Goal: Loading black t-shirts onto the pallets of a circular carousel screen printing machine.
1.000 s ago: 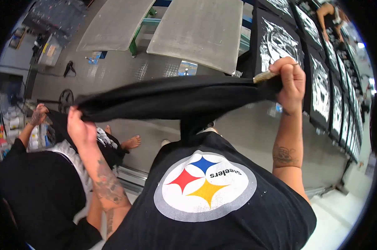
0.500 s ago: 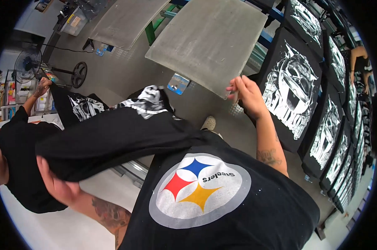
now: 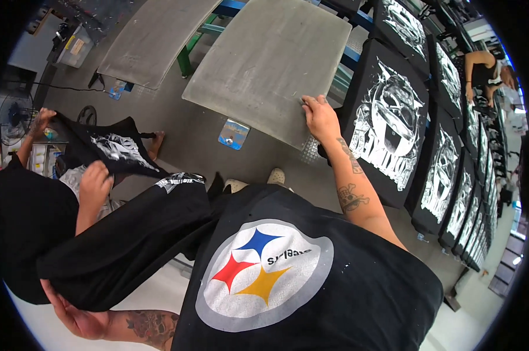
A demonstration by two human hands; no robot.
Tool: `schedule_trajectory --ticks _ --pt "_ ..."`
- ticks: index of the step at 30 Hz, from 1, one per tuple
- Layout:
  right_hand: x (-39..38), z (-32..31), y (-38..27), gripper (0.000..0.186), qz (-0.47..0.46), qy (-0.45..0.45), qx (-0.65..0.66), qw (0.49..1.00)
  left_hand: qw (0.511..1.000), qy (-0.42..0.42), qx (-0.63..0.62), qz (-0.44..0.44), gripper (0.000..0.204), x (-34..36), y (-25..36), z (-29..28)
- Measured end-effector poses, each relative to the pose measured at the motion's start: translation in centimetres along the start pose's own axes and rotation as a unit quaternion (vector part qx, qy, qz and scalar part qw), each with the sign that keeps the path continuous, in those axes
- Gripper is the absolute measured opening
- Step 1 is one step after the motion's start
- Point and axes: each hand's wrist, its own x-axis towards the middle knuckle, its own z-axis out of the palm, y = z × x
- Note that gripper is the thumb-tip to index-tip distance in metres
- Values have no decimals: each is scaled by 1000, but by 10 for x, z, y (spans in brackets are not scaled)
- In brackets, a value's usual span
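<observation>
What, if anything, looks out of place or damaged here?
Nothing looks spilled. Small white flecks mark the wearer's black T-shirt, right of its round emblem; they look odd against the dark cloth. The printed black shirt at the left hand hangs folded, not visibly torn.

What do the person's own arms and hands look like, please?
The left hand and right hand are gloveless, and both forearms are bare. The left forearm bears a dark, flower-like tattoo; the right forearm shows a skull-and-crossbones tattoo and another dark marking nearer the wrist. The worn shirt is black.
</observation>
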Motion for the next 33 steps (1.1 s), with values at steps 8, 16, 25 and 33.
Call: schedule_trajectory --ticks 8,16,25,33 --pt "12 13 1 20 -2 -1 -30 1000 864 417 255 123 55 20 11 -24" --pt "22 10 3 27 -19 -34 -45 998 847 456 244 124 52 34 6 0" --pt "62 -11 30 32 -40 -95 -7 995 993 27 118 -11 50 28 8 -7" --pt "105 -9 49 40 -70 -162 -65 982 922 295 236 87 44 40 -4 31"
